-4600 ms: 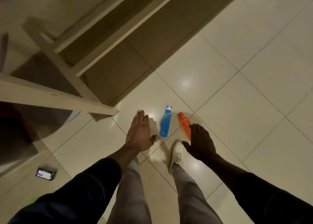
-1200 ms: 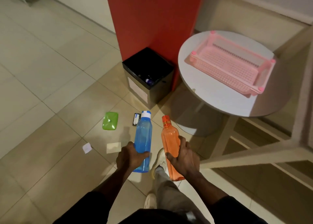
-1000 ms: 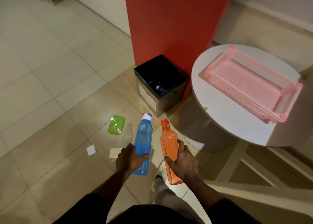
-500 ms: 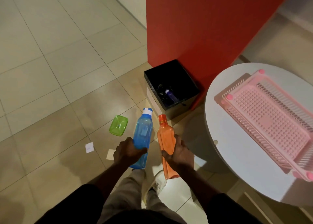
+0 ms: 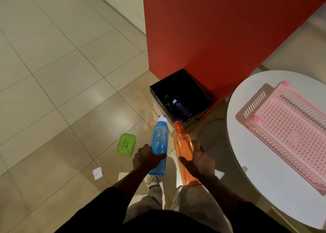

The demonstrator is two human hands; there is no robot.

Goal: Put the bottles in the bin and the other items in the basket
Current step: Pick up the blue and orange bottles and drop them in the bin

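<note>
Hands grip two bottles – bin ahead

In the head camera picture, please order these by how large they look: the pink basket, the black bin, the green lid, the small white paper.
1. pink basket
2. black bin, farther away, so its true size is unsure
3. green lid
4. white paper

pink basket cut off at right edge; bin contents murky.
</note>
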